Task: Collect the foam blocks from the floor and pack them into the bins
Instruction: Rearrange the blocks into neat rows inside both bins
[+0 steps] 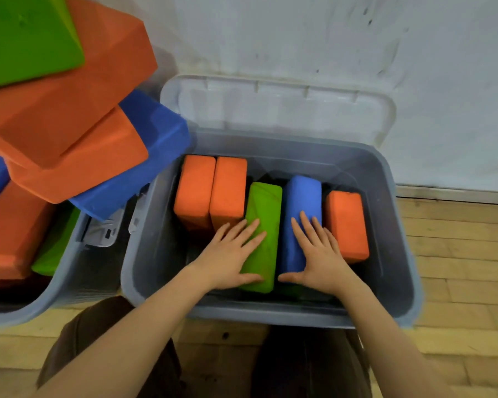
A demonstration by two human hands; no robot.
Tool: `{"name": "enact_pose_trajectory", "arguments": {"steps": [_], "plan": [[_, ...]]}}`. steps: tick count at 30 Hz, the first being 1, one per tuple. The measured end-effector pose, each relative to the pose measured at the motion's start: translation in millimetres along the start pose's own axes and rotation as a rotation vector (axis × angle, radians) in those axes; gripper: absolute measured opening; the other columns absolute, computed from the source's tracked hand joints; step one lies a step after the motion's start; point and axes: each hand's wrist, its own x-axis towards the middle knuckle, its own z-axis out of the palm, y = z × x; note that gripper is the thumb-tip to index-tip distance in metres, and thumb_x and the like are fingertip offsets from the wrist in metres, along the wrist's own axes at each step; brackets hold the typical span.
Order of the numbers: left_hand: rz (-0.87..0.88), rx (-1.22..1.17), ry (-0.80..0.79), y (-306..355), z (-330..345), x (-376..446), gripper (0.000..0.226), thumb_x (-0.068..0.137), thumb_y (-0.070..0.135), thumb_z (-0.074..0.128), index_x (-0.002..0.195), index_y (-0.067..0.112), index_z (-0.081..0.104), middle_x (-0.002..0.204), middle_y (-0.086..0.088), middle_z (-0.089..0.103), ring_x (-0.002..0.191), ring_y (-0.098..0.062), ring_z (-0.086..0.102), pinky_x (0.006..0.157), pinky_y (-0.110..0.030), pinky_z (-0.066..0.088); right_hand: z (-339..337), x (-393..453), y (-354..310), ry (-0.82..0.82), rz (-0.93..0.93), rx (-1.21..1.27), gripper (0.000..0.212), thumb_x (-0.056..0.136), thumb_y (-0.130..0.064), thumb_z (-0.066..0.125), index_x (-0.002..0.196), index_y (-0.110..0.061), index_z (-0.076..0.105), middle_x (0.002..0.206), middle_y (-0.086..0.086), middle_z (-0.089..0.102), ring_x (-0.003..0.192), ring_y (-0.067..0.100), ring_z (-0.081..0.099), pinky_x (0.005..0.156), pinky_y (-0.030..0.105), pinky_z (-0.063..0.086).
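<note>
A: Near side first. State of the left hand [233, 252]?
B: Flat, fingers spread and straight, resting on the green block [263, 225]; thumb along its near end. Gripping nothing.
A: Right hand [316, 253]?
B: Likewise flat and spread, lying on the blue block [302, 209], thumb at the near end. No curl around it.
A: Position of both blocks?
B: Standing on edge, side by side in the middle of the right bin [397, 225], directly under the palms.
A: Further back?
B: Two orange blocks [210, 189] left of the green, one orange block [347, 222] right of the blue. Left bin [69, 262] heaped above its rim.
A: Handling, as judged?
B: Likely light, soft-skinned foam, yielding under pressure, not fragile, not slippery. Best taken across the narrow faces or pressed down from the top edge.
</note>
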Motion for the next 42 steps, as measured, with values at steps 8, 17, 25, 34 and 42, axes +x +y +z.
{"name": "enact_pose_trajectory", "arguments": {"steps": [8,17,25,34,42], "plan": [[0.02,0.071,-0.061,4,6,5,0.131,0.059,0.082,0.055,0.148,0.017,-0.016,0.15,-0.009,-0.031,0.139,-0.026,-0.025,0.114,-0.042,-0.011,-4,3,7,0.035,-0.058,0.003,0.107,0.074,-0.06,0.065,0.151,-0.015,0.004,0.156,0.001,-0.009,0.145,0.022,-0.007,0.119,0.04,0.008],[0.04,-0.129,0.515,8,-31,21,0.052,0.088,0.045,0.043,0.126,0.013,0.056,0.129,-0.017,0.057,0.106,-0.04,0.061,0.084,-0.047,0.054,-9,7,8,0.423,-0.002,0.041,0.059,0.093,-0.063,0.022,0.136,-0.027,0.039,0.135,0.02,0.05,0.116,0.044,0.053,0.092,0.051,0.042],[-0.065,-0.419,0.655,16,-77,25,0.046,0.087,0.049,0.048,0.122,0.021,0.061,0.119,-0.001,0.057,0.088,-0.021,0.062,0.07,-0.036,0.053,-49,-10,-1,0.613,-0.04,0.251,0.05,0.086,-0.055,0.047,0.123,-0.025,0.06,0.123,0.0,0.057,0.11,0.014,0.053,0.086,0.037,0.035],[-0.159,-0.187,0.619,29,-54,22,0.055,0.086,0.052,0.048,0.118,0.01,0.06,0.131,-0.015,0.052,0.11,-0.034,0.058,0.079,-0.042,0.053,-53,16,-12,0.835,0.131,0.266,0.036,0.088,-0.042,0.051,0.107,-0.014,0.063,0.122,0.015,0.053,0.104,0.029,0.049,0.082,0.048,0.046],[-0.128,-0.023,0.306,29,-61,29,0.111,0.059,0.066,0.073,0.148,0.019,0.025,0.143,-0.015,0.034,0.122,-0.037,0.044,0.098,-0.045,0.039,-41,-11,7,0.523,-0.025,0.122,0.079,0.084,-0.075,0.03,0.144,-0.024,0.036,0.148,0.008,0.03,0.133,0.031,0.027,0.104,0.049,0.028]]}}
